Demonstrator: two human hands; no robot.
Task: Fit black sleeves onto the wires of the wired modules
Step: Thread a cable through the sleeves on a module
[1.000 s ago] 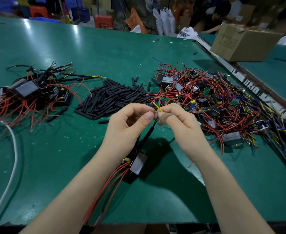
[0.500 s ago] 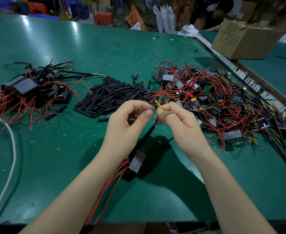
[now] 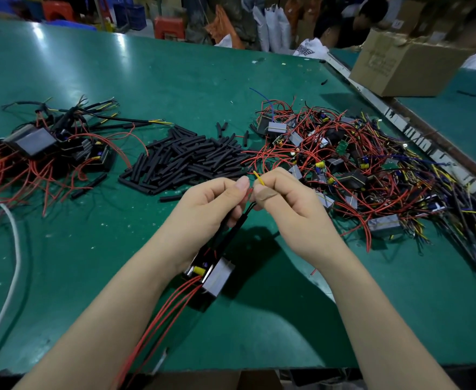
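Note:
A wired module (image 3: 217, 274) with a grey face hangs below my hands, its red wires trailing toward me. A black sleeve (image 3: 238, 225) runs from the module up to my fingers. My left hand (image 3: 211, 204) grips the sleeve near its top. My right hand (image 3: 290, 201) pinches the wires coming out of the sleeve; a yellow wire tip (image 3: 258, 177) sticks up above its fingers. A heap of loose black sleeves (image 3: 183, 161) lies just beyond my hands.
A tangle of modules with red wires (image 3: 352, 164) spreads at the right. Modules with black-sleeved wires (image 3: 48, 142) lie at the far left. A white cable (image 3: 9, 277) curves along the left edge. A cardboard box (image 3: 405, 63) stands at the back right, with people behind it.
My hands and the module have stayed nearly in place. The module hangs a little more upright beneath my left wrist.

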